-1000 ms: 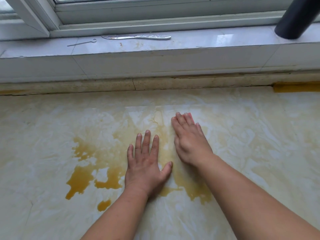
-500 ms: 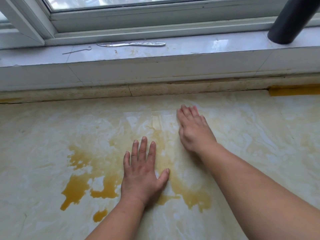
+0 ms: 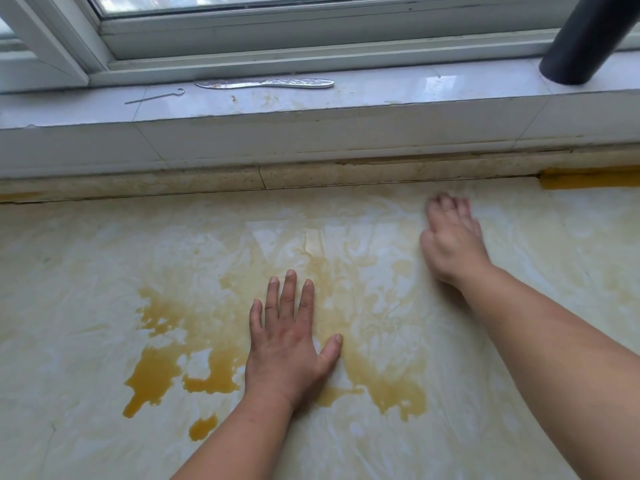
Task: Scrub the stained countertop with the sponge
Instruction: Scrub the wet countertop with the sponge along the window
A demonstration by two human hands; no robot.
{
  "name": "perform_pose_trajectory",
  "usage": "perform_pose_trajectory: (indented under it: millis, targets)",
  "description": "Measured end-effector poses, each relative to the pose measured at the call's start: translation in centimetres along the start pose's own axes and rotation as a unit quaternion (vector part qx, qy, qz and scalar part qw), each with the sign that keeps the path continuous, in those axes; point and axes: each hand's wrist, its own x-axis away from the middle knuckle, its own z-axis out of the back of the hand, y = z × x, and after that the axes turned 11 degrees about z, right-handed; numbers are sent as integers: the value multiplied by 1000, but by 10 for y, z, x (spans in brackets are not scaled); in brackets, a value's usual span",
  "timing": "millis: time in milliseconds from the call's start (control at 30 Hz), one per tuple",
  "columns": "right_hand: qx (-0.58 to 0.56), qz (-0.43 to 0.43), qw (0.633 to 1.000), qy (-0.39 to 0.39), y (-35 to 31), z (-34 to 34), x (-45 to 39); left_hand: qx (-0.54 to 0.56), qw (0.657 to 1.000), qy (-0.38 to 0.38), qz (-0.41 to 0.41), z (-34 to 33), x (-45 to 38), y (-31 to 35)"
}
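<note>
A pale marbled countertop [image 3: 104, 271] fills the lower view, with a yellow-brown stain [image 3: 156, 372] pooled left of centre and thinner smears around it. My left hand [image 3: 289, 344] lies flat on the counter, palm down, fingers spread, partly over the stain. My right hand [image 3: 450, 240] is further back and to the right, blurred, fingers loosely apart just above or on the surface, holding nothing. A yellow sponge-like strip [image 3: 588, 180] lies at the counter's back right edge against the wall; I cannot tell for sure what it is.
A white tiled window sill [image 3: 381, 95] runs along the back, above a low ledge. On it lie a metal knife [image 3: 266, 83] and a thin metal pin [image 3: 156, 96]. A black cylinder [image 3: 585, 39] leans in at the top right.
My right hand has slid away from the left one, to the right and toward the wall. My left hand has stayed flat in place. The view has tilted slightly.
</note>
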Motion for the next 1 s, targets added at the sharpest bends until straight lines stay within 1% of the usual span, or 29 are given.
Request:
perform_pose_trajectory:
  millis: [100, 333, 467, 567, 700, 833, 933, 1000]
  targets:
    - [-10, 78, 996, -33, -11, -6, 21, 2, 1000, -1, 2, -1, 0, 0]
    - [7, 134, 988, -77, 2, -18, 137, 2, 1000, 4, 4, -3, -1, -1]
    - [33, 171, 983, -65, 10, -25, 220, 4, 1000, 5, 4, -3, -1, 0]
    - [42, 195, 978, -54, 8, -35, 263, 4, 1000, 5, 5, -4, -1, 0]
    - [72, 233, 969, -33, -8, -50, 292, 10, 1000, 6, 4, -4, -1, 0]
    - [85, 246, 965, -25, -28, -59, 306, 16, 1000, 8, -3, -4, -1, -2]
    - [69, 266, 960, -61, -45, -64, 311, 24, 1000, -1, -16, -3, -1, -4]
    - [52, 251, 963, -79, -59, -64, 301, 31, 999, -4, -24, -2, -2, -6]
